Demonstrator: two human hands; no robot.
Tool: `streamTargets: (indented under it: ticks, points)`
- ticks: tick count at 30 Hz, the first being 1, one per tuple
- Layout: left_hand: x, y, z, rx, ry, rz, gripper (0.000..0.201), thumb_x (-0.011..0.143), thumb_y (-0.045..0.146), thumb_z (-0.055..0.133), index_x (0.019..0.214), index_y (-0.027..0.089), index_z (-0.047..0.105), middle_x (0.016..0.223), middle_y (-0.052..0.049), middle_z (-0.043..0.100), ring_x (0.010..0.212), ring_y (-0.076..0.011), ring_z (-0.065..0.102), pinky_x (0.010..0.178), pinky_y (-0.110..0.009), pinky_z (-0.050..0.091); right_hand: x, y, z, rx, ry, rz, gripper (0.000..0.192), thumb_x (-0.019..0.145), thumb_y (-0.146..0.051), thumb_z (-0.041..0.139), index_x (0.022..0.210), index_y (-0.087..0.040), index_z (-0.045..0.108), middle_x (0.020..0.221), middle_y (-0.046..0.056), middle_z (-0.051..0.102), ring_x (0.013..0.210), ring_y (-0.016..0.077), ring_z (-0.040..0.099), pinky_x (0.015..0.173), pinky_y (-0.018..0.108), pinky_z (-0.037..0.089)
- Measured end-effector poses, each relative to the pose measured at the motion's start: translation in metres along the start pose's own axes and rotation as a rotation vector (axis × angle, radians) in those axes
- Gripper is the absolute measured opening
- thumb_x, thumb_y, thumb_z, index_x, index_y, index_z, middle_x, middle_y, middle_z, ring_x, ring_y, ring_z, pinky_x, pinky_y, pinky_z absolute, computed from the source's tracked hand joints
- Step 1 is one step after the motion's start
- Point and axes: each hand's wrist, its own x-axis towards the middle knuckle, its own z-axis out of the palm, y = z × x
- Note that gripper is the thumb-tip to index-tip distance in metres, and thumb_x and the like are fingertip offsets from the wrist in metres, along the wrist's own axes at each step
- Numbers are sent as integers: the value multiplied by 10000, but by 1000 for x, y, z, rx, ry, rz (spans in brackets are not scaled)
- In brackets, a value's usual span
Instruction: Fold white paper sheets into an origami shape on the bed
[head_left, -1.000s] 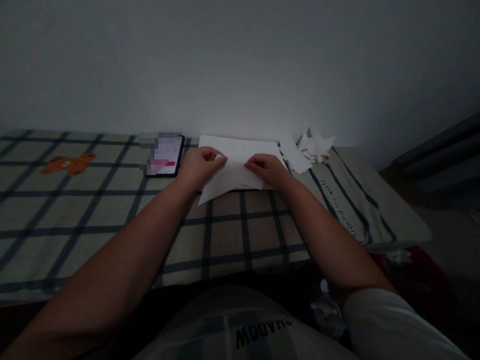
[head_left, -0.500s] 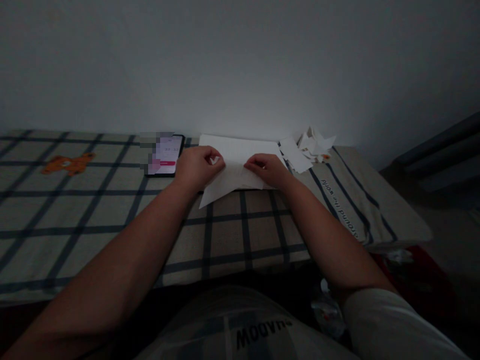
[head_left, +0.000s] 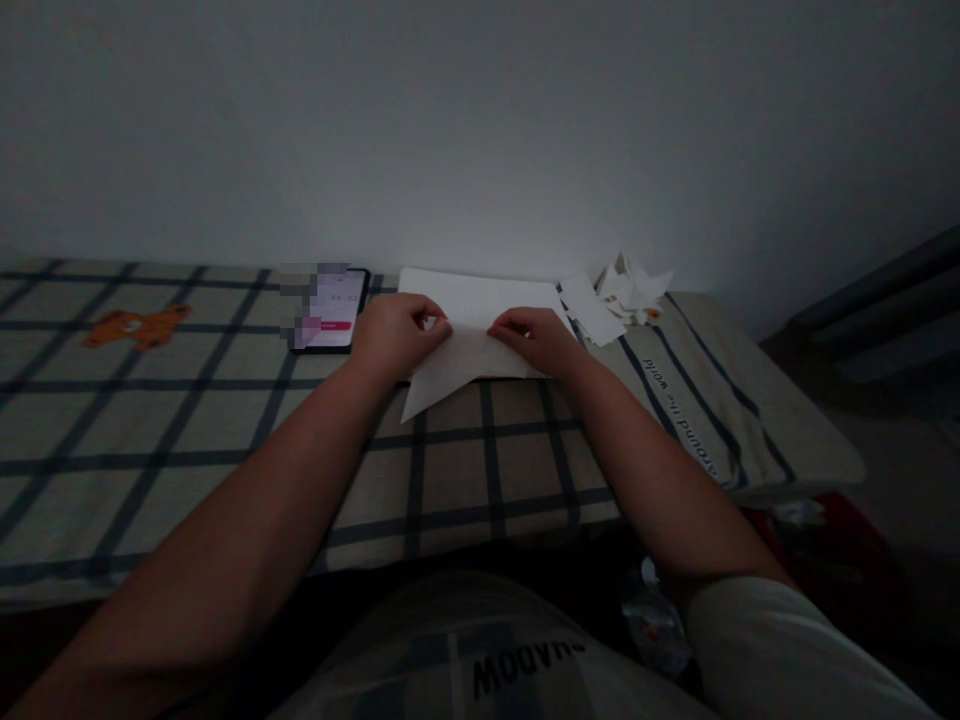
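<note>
A sheet of white paper [head_left: 440, 383] is pinched between the thumb and fingers of my left hand [head_left: 397, 335]. One pointed corner of it hangs toward me past the front edge of a white paper pad [head_left: 495, 293]. My right hand [head_left: 538, 338] is closed in a pinch at the sheet's right part, just above the pad. A narrow gap separates the two sets of fingertips. The dim light hides where the sheet ends and the pad begins.
Left of the pad lies a phone [head_left: 335, 315] with a lit screen. Farther left is an orange bear-shaped piece [head_left: 139, 327]. Loose paper pieces [head_left: 595, 312] and a crumpled paper heap [head_left: 634, 290] lie at the right. A checked cloth [head_left: 450, 480] covers the table, which meets a wall [head_left: 480, 130].
The hanging corner of the sheet has shifted slightly down and to the right. Both hands stay almost where they were.
</note>
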Motion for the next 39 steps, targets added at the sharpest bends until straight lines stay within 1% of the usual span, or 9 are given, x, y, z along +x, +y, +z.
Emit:
streamTargets:
  ticks: [8,12,17,22,24,27,31,36,39]
  points:
    - [6,-10,-7,14,52,-39,153,708,314,653,756,192,732,737,-53,700,680,-190,586,645,-304,414,1,8,-1,-34,49,-3,241,897,-362,573,777,-175,665,780,50,676,712,163,545,691,306,377]
    - [11,-13,-6,-147,111,-124,206,746,342,617,773,168,724,747,-50,703,675,-172,593,652,-289,436,2,12,-3,-27,123,14,241,894,-374,579,784,-175,657,743,39,654,688,161,533,669,302,376]
    - [10,-6,-2,-405,-53,-221,335,805,452,567,786,149,709,704,-36,667,631,-151,561,608,-270,446,3,14,-3,-32,162,38,252,897,-385,576,759,-184,637,711,19,621,676,150,503,653,298,363]
    - [4,-2,1,-288,-168,-158,322,779,452,613,654,160,668,549,6,549,542,-132,472,532,-264,347,4,19,-3,-76,240,55,188,895,-333,580,798,-185,642,759,31,624,702,162,515,677,314,392]
    - [2,0,5,-307,-168,-151,315,787,444,604,662,163,670,535,12,536,525,-127,459,521,-262,331,4,21,-2,-133,289,-5,103,869,-283,617,875,-189,658,835,47,634,760,179,537,713,328,418]
    - [-1,5,12,-340,-155,-151,303,800,429,587,702,162,689,555,6,570,539,-136,491,526,-261,350,3,17,0,-220,331,-153,180,847,-275,674,1007,-194,668,929,73,641,897,221,560,811,370,439]
    - [-5,12,15,-340,-188,-124,325,819,429,574,827,148,737,631,-15,640,591,-152,552,544,-259,387,1,4,10,-229,211,-278,276,840,-398,709,1030,-201,673,996,88,647,982,247,570,899,410,438]
    - [-7,13,15,-363,-241,-47,374,845,462,559,883,149,761,673,-31,679,611,-154,580,552,-256,410,0,-1,17,-151,169,-270,377,805,-439,745,1087,-210,647,1039,81,646,1001,234,575,902,402,449]
    - [-7,12,17,-433,-276,-30,376,831,464,594,973,161,765,749,-42,723,628,-155,607,573,-257,447,0,1,16,-117,159,-240,344,832,-442,714,1083,-218,645,1026,74,644,952,212,578,830,371,468]
